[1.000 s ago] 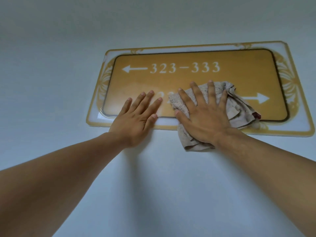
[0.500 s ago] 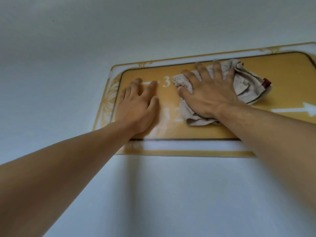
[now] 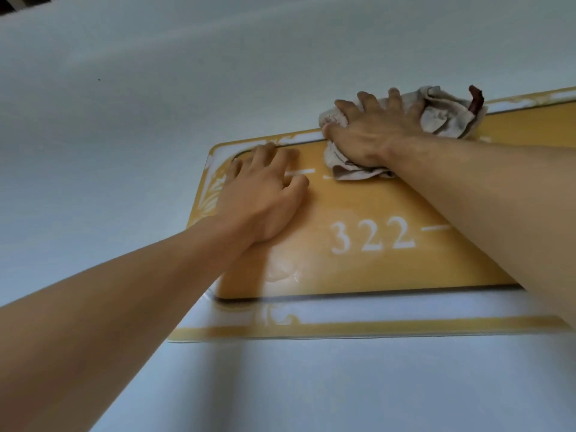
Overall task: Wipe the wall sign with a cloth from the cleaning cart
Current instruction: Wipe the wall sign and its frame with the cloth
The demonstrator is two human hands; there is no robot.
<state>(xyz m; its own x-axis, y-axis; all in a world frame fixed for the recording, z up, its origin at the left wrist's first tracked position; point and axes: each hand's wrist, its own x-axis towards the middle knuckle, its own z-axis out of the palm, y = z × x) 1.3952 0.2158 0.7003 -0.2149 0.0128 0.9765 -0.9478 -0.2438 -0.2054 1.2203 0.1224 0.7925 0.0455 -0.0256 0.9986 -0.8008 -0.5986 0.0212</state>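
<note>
Pressing cloth [image 3: 448,118] on sign [image 3: 358,204], seemingly flat.

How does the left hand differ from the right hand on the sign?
The left hand rests bare on the sign, near its upper left corner; the right hand presses a cloth against the top edge. The left hand sits lower than the right hand. Both lie flat, fingers pointing up.

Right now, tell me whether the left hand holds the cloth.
No, the left hand lies bare on the sign; the right hand presses the cloth.
</note>
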